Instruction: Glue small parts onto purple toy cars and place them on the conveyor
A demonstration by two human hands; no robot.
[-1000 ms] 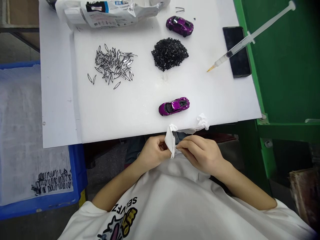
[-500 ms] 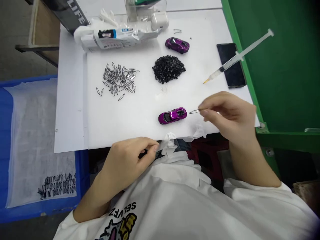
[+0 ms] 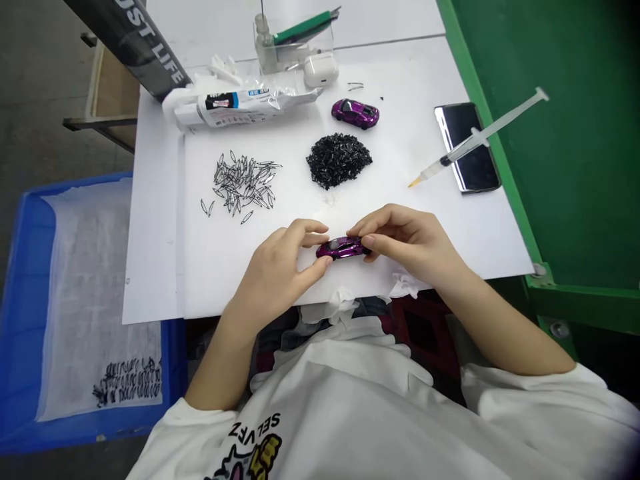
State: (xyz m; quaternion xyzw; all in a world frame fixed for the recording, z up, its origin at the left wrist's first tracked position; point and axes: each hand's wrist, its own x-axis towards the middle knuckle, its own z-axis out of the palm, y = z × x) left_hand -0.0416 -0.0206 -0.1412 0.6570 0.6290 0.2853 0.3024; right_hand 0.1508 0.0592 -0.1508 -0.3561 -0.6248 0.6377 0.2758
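Observation:
A small purple toy car (image 3: 341,248) lies near the front edge of the white board (image 3: 430,220). My left hand (image 3: 281,267) pinches the car's left end between thumb and fingers. My right hand (image 3: 407,241) closes on its right end with fingers curled together. Behind them are a heap of small black parts (image 3: 339,159) and a scatter of thin silver leaf-shaped parts (image 3: 243,184). A second purple car (image 3: 355,112) stands further back.
A syringe (image 3: 470,142) rests across a black phone (image 3: 467,147) at the right. A glue pouch (image 3: 235,107) and a clear holder (image 3: 295,41) sit at the back. White cloth scraps (image 3: 403,285) hang off the front edge. A blue crate (image 3: 30,320) stands left.
Both hands rose from my lap to the board. The left let go of the white cloth. The right, holding a thin silver part half a second ago, now grips the car with the left.

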